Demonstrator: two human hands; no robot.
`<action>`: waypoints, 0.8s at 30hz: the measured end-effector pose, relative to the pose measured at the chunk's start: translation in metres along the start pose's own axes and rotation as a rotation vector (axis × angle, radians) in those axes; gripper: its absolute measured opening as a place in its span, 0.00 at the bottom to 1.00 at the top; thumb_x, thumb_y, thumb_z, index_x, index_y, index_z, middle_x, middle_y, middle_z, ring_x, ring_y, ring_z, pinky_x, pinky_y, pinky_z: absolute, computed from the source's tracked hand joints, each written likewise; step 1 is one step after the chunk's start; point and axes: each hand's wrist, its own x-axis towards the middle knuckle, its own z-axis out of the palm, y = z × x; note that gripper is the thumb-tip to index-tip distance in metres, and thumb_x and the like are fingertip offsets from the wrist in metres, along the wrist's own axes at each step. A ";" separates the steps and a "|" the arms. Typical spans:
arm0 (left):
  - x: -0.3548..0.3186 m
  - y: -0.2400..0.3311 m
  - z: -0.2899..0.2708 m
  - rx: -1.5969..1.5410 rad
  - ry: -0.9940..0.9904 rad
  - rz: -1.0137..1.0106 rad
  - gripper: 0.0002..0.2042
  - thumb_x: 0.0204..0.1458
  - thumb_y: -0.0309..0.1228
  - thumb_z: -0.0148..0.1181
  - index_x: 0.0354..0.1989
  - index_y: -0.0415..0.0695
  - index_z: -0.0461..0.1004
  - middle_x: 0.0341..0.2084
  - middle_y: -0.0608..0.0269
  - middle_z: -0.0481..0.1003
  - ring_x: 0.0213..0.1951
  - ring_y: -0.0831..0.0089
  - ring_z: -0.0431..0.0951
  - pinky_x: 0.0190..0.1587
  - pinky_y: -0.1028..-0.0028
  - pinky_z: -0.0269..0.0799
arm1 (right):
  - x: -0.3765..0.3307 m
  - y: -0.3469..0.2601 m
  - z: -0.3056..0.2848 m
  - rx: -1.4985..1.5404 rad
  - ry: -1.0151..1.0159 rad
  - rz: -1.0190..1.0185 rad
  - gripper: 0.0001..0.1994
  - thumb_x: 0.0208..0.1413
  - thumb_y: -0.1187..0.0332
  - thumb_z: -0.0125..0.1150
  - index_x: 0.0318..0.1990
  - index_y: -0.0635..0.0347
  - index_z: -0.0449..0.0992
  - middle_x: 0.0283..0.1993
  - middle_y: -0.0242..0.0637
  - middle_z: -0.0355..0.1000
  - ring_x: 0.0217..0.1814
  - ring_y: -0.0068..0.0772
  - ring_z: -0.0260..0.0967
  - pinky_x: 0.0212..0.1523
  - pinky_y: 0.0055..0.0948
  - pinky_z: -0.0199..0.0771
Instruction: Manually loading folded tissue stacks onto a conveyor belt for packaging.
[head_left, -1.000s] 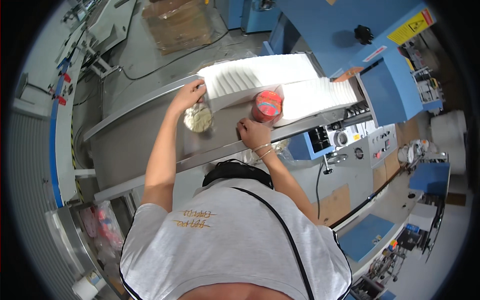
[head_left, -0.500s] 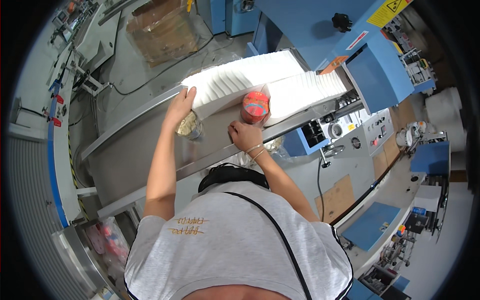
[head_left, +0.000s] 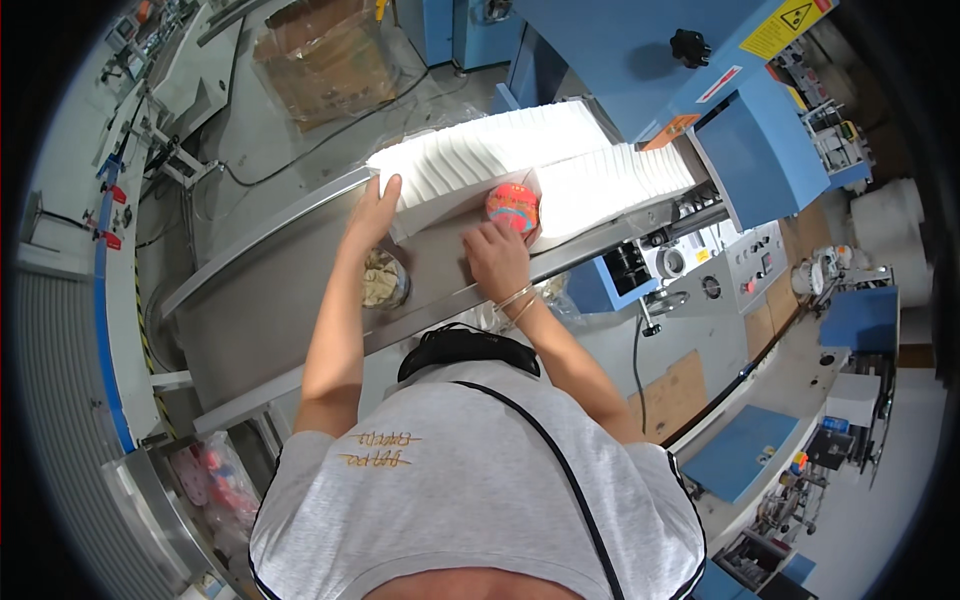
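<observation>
Left hand: fingers extended, apparently holding nothing, against left end of far white ribbed stack. Right hand: fingers curled, tips at near side of red, clear-wrapped round pack; grip cannot be told. Red pack beside left end of near white ribbed stack. Beige, clear-wrapped round pack on grey metal tabletop, beside left wrist. Change since half second ago: right hand advanced to red pack, beige pack lies nearer; handling apparently centred on red pack.
</observation>
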 end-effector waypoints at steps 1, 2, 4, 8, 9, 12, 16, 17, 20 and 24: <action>-0.003 0.004 0.001 -0.002 -0.002 -0.002 0.35 0.55 0.57 0.44 0.59 0.38 0.60 0.49 0.40 0.70 0.46 0.47 0.73 0.48 0.61 0.67 | 0.007 0.002 -0.003 -0.096 0.084 -0.056 0.05 0.49 0.68 0.57 0.34 0.54 0.73 0.33 0.33 0.70 0.41 0.38 0.67 0.44 0.34 0.68; -0.006 0.011 -0.001 -0.063 0.026 -0.032 0.32 0.55 0.55 0.46 0.56 0.37 0.64 0.46 0.42 0.72 0.43 0.52 0.74 0.46 0.63 0.68 | 0.013 0.003 -0.007 -0.158 0.050 -0.015 0.11 0.46 0.66 0.60 0.37 0.56 0.72 0.38 0.34 0.70 0.45 0.39 0.65 0.50 0.39 0.64; -0.016 0.016 -0.003 -0.143 0.129 -0.013 0.28 0.56 0.52 0.50 0.50 0.36 0.69 0.43 0.44 0.74 0.41 0.56 0.75 0.45 0.64 0.68 | 0.016 -0.002 -0.012 -0.244 0.026 0.036 0.12 0.46 0.65 0.60 0.39 0.56 0.71 0.41 0.36 0.69 0.48 0.40 0.64 0.52 0.39 0.63; -0.021 0.000 0.034 -0.123 0.221 -0.081 0.33 0.55 0.54 0.49 0.55 0.34 0.63 0.50 0.37 0.69 0.54 0.48 0.69 0.55 0.61 0.62 | 0.003 0.024 -0.004 -0.356 0.014 0.119 0.27 0.40 0.57 0.67 0.49 0.59 0.68 0.49 0.45 0.66 0.58 0.47 0.60 0.63 0.52 0.51; -0.025 0.006 0.034 -0.152 0.210 -0.075 0.34 0.55 0.54 0.49 0.57 0.34 0.62 0.52 0.37 0.67 0.56 0.48 0.67 0.57 0.61 0.61 | -0.008 0.032 0.003 -0.465 0.007 0.135 0.30 0.39 0.56 0.68 0.50 0.60 0.67 0.51 0.47 0.66 0.57 0.47 0.61 0.65 0.54 0.49; -0.033 0.014 0.024 -0.226 0.139 -0.024 0.35 0.55 0.53 0.49 0.60 0.33 0.57 0.55 0.37 0.65 0.59 0.47 0.64 0.60 0.61 0.58 | -0.008 0.028 -0.009 -0.444 -0.010 0.106 0.30 0.41 0.53 0.66 0.50 0.60 0.68 0.50 0.48 0.66 0.56 0.47 0.62 0.65 0.55 0.46; -0.040 0.025 0.005 -0.236 0.116 -0.040 0.35 0.55 0.53 0.49 0.59 0.33 0.58 0.54 0.37 0.66 0.58 0.46 0.65 0.59 0.61 0.59 | 0.002 0.014 -0.027 -0.387 -0.025 0.078 0.26 0.40 0.57 0.65 0.47 0.58 0.69 0.48 0.44 0.67 0.55 0.45 0.63 0.64 0.55 0.47; -0.035 0.019 0.009 -0.227 0.146 -0.028 0.35 0.55 0.54 0.49 0.60 0.33 0.58 0.54 0.36 0.65 0.58 0.46 0.65 0.59 0.60 0.59 | 0.004 0.015 -0.027 -0.373 -0.018 0.066 0.25 0.38 0.58 0.65 0.46 0.57 0.69 0.47 0.42 0.67 0.54 0.44 0.63 0.64 0.56 0.48; -0.028 0.014 0.015 -0.212 0.177 -0.040 0.37 0.54 0.55 0.50 0.60 0.33 0.58 0.55 0.36 0.65 0.58 0.46 0.64 0.59 0.60 0.59 | 0.007 0.018 -0.029 -0.367 -0.004 0.041 0.25 0.38 0.58 0.65 0.46 0.57 0.70 0.46 0.41 0.68 0.53 0.43 0.64 0.63 0.56 0.49; -0.022 0.008 0.017 -0.250 0.170 -0.045 0.38 0.54 0.57 0.47 0.60 0.32 0.58 0.55 0.36 0.64 0.58 0.46 0.64 0.59 0.61 0.59 | 0.007 0.022 -0.028 -0.352 -0.006 0.037 0.27 0.38 0.57 0.65 0.47 0.58 0.70 0.48 0.41 0.67 0.55 0.43 0.62 0.63 0.57 0.49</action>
